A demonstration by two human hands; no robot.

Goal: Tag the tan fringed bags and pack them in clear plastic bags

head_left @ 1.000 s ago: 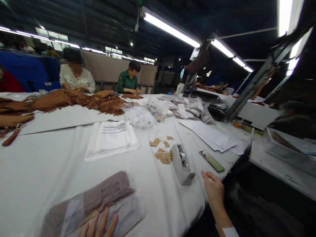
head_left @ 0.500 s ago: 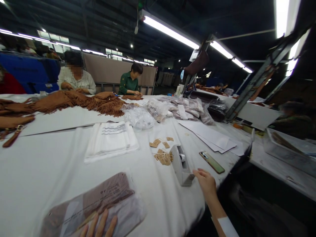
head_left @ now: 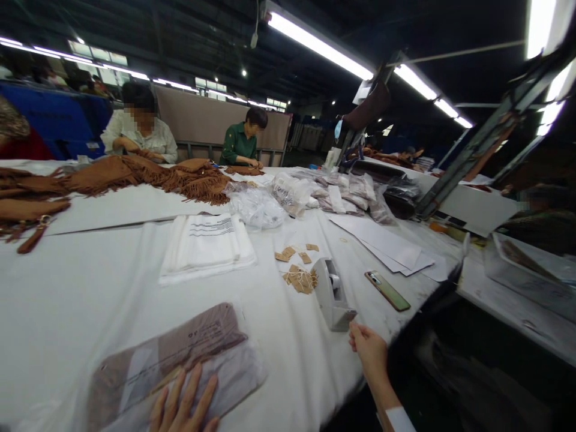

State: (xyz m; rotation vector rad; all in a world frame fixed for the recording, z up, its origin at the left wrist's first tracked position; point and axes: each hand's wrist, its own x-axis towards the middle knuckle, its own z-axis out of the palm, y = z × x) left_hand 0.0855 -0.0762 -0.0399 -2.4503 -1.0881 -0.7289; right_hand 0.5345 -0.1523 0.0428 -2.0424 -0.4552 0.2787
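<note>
A brown item in a clear plastic bag (head_left: 211, 330) lies at the front of the white-covered table. My left hand (head_left: 186, 402) rests on its lower part with the fingers spread. Near the front end of the grey tape dispenser (head_left: 333, 297), my right hand (head_left: 369, 351) has its fingers pinched together; anything between them is too small to make out. Brown tags with white strings (head_left: 300, 279) lie left of the dispenser. A phone (head_left: 387, 290) is to its right.
White printed bags (head_left: 207, 243) are stacked at the middle left. Behind are crumpled clear plastic (head_left: 258, 207), packed bags (head_left: 346, 192) and brown fringed pieces (head_left: 121, 175). Paper sheets (head_left: 387, 243) lie at right, near a clear bin (head_left: 531, 264). Two people sit across the table.
My right hand has drawn slightly down from the dispenser's end, its fingers closer together. More of my left hand shows on the bag. The view has shifted a little.
</note>
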